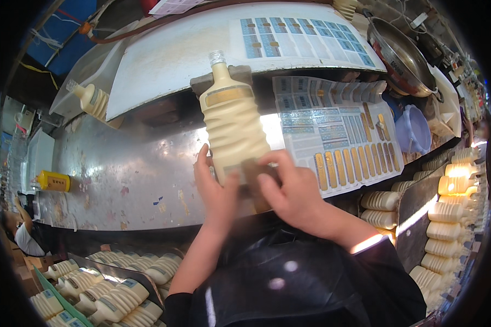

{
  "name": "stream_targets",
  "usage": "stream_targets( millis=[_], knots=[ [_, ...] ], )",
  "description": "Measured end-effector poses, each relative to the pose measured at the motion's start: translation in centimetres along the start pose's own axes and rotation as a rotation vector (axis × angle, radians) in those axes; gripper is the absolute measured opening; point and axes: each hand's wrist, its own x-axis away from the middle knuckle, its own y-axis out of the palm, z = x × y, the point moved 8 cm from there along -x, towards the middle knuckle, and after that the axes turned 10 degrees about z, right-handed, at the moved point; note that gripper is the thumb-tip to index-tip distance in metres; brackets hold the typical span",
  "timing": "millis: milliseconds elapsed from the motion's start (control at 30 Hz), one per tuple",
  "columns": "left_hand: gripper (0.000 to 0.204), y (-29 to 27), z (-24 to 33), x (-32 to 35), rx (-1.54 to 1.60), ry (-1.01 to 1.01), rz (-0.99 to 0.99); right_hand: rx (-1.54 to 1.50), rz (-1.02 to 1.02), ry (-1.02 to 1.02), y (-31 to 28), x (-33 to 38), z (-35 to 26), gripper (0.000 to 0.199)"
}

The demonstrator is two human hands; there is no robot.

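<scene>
Bottle [235,125], cream-coloured and ribbed, lies on its back on the metal table [131,180], its neck pointing away and its upper end on a grey block [244,73]. Both hands are at its near end. The left forearm rises from the lower edge; the left hand [213,188] is spread along the bottle's left side, fingers upward and thumb parted from them, nearer the middle. The right forearm slants in from the lower right. The right hand [294,191] is bent at the bottle's right corner, forefinger reaching over it and thumb just below, beside a dark brown patch [251,171]. That spot is blurred, so I can't make out whether finger and thumb pinch anything.

Among the containers, a clear bin [106,62] stands at upper left, with another ribbed bottle [95,101] beside it. A small yellow bottle [54,181] lies on its side near the table's left end. Right of the label sheets [305,147] are a lilac bucket [412,128] and a wide metal pan [401,52]; the bucket's contents are unclear. Cream bottles [117,300] fill boxes at lower left, and more bottles [444,231] lie stacked at lower right.
</scene>
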Motion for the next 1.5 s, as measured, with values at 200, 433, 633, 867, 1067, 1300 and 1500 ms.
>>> stream_targets(
  millis=[200, 433, 633, 867, 1067, 1300, 1500],
  knots=[
    [0.06, 0.8, -0.7, 0.5, -0.079, 0.037, -0.012, 0.006, 0.037, 0.107, -0.3, 0.1, 4.9, 0.024],
    [0.058, 1.0, -1.7, 0.6, 0.334, -0.136, 0.024, -0.163, 0.053, 0.26, -1.5, -0.3, 6.8, 0.022],
    [0.061, 0.9, 1.1, 0.2, -0.102, -0.06, -0.011, 0.01, 0.08, -0.089, 0.5, 0.4, 2.4, 0.023],
    [0.062, 0.9, -2.0, 1.0, 0.006, -0.057, 0.007, -0.055, 0.07, 0.203, 0.3, 0.1, 9.9, 0.026],
    [0.057, 1.0, -2.3, 0.8, 0.314, -0.184, -0.026, -0.265, 0.199, -0.053, -2.2, -0.7, 7.0, 0.023],
    [0.059, 0.9, -0.7, 0.9, 0.023, -0.118, -0.05, -0.116, 0.297, -0.342, 0.0, -3.3, 6.0, 0.023],
    [0.058, 0.8, -2.3, 1.2, 0.449, -0.214, -0.057, -0.174, 0.439, -0.281, -1.3, -2.8, 6.7, 0.027]
  ],
)
